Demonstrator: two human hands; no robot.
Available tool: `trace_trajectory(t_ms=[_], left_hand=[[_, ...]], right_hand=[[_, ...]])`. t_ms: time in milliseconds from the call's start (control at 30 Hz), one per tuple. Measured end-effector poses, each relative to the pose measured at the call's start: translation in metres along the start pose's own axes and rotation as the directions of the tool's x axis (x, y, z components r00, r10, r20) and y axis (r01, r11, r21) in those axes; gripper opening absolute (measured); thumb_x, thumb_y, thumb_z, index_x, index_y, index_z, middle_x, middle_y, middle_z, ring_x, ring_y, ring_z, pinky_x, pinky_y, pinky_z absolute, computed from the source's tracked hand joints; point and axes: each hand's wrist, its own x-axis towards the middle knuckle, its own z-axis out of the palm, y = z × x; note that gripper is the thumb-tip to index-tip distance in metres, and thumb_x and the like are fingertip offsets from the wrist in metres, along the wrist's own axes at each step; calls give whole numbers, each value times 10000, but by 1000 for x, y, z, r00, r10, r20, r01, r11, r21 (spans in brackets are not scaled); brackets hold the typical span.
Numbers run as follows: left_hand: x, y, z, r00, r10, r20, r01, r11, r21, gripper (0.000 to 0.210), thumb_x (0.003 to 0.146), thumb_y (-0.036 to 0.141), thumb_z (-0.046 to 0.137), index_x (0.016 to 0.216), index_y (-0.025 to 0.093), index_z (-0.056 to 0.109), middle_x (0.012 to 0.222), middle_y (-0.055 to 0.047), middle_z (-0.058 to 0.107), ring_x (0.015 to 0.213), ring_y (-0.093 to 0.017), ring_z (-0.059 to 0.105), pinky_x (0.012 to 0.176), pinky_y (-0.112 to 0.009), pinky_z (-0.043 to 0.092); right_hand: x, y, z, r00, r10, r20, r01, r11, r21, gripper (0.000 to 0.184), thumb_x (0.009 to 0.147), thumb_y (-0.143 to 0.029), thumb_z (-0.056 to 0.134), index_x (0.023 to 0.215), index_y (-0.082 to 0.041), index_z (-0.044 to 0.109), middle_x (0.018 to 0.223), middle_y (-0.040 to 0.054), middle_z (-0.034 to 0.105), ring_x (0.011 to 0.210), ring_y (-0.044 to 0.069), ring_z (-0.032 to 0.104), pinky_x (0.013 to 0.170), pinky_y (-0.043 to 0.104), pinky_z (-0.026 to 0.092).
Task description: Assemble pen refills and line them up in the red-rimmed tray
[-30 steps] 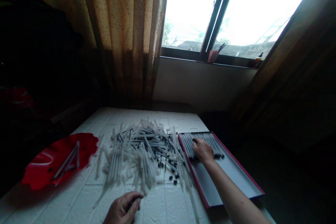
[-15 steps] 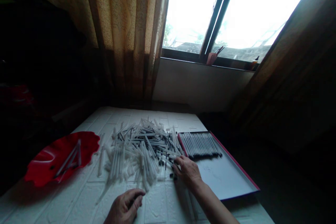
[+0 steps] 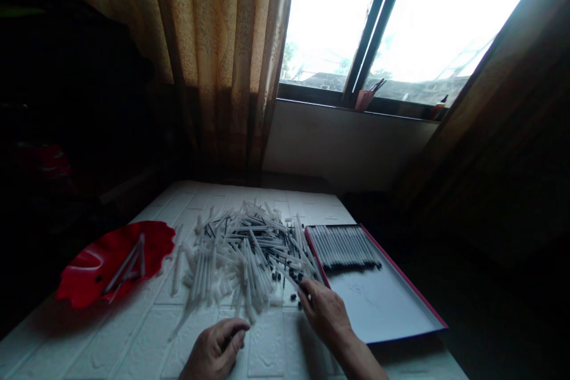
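My right hand [image 3: 326, 310] pinches one end of a pale pen tube [image 3: 288, 275], whose other end points up and left over the pile. Beside it lie several small black caps [image 3: 294, 297]. My left hand [image 3: 214, 349] rests on the near side of the table, its thumb and fingers curled together; anything inside is hidden. Ahead of both hands spreads a heap of clear and dark pen parts [image 3: 249, 243]. Right of the heap, a shallow red-edged box [image 3: 369, 314] holds a row of pens [image 3: 342, 247], their black ends towards me.
A red wavy-edged dish [image 3: 82, 276] with a few pen tubes stands on the left of the white brick-patterned table [image 3: 133, 332]. Behind are a curtain [image 3: 214, 59] and a window, with a pink holder [image 3: 364, 100] on its sill.
My right hand has drawn slightly back towards me, with a pen tube now showing at its fingertips. My left hand keeps its curled pose. The whole view has shifted a little.
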Motion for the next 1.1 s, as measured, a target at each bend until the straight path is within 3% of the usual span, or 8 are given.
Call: trace_trajectory(t_ms=[167, 267, 367, 500, 567, 800, 933, 1100], left_hand=[[0, 5, -3, 999, 32, 2, -32, 999, 44, 208, 871, 346, 574, 897, 221, 738, 770, -21, 768, 648, -143, 715, 648, -157, 561], [-5, 6, -3, 986, 151, -73, -139, 980, 143, 202, 898, 312, 563, 1014, 225, 702, 849, -31, 763, 731, -144, 725, 684, -155, 562], [-10, 9, -4, 906, 395, -150, -324, 878, 352, 248, 941, 292, 521, 1157, 237, 630, 965, -57, 733, 878, -152, 709, 772, -187, 559], [-6, 21, -5, 769, 639, -18, -506, 626, 593, 274, 989, 329, 425, 1153, 240, 627, 1027, -70, 719, 993, -194, 677, 875, -306, 543], [-3, 26, -4, 747, 664, 41, -528, 554, 644, 289, 1006, 309, 377, 1104, 225, 636, 940, -54, 735, 904, -197, 700, 851, -346, 550], [-3, 20, 4, 801, 599, 11, -450, 590, 670, 324, 1029, 284, 279, 1008, 223, 597, 693, 7, 722, 569, -150, 701, 542, -238, 557], [-5, 12, 2, 831, 553, -57, -387, 650, 654, 312, 1029, 336, 288, 1058, 199, 566, 808, -19, 767, 723, -157, 752, 634, -196, 587], [-3, 12, 0, 858, 503, -109, -358, 735, 576, 313, 1029, 361, 272, 1083, 205, 538, 834, -28, 767, 733, -145, 757, 651, -159, 589]], right_hand=[[-26, -8, 13, 995, -93, -39, 100, 948, 302, 199, 943, -246, 428, 884, -226, 616, 781, 27, 703, 713, 180, 671, 611, 224, 433], [-37, -15, 27, 986, -153, -69, 168, 899, 404, 232, 942, -266, 400, 894, -221, 622, 781, 38, 706, 711, 179, 673, 619, 221, 438], [-42, -23, 38, 968, -215, -127, 250, 850, 463, 257, 932, -285, 394, 883, -211, 635, 782, 51, 712, 711, 182, 680, 637, 222, 453], [-45, -35, 48, 928, -332, -170, 371, 777, 508, 267, 919, -295, 413, 883, -194, 658, 749, 63, 718, 665, 171, 685, 606, 205, 463], [-46, -41, 51, 922, -344, -177, 384, 765, 516, 260, 909, -281, 426, 858, -190, 665, 730, 65, 714, 652, 170, 684, 594, 201, 462], [-29, -37, 25, 946, -309, -97, 312, 792, 525, 266, 922, -245, 444, 808, -184, 676, 701, 33, 694, 653, 147, 657, 609, 191, 455], [7, -11, 0, 997, -74, -10, 75, 992, 106, 209, 953, -243, 470, 939, -235, 679, 907, 19, 710, 802, 143, 675, 679, 191, 448], [41, 14, -5, 998, 58, 24, -55, 993, -101, 187, 904, -163, 515, 896, -211, 695, 926, 76, 700, 759, 195, 683, 583, 231, 419]])
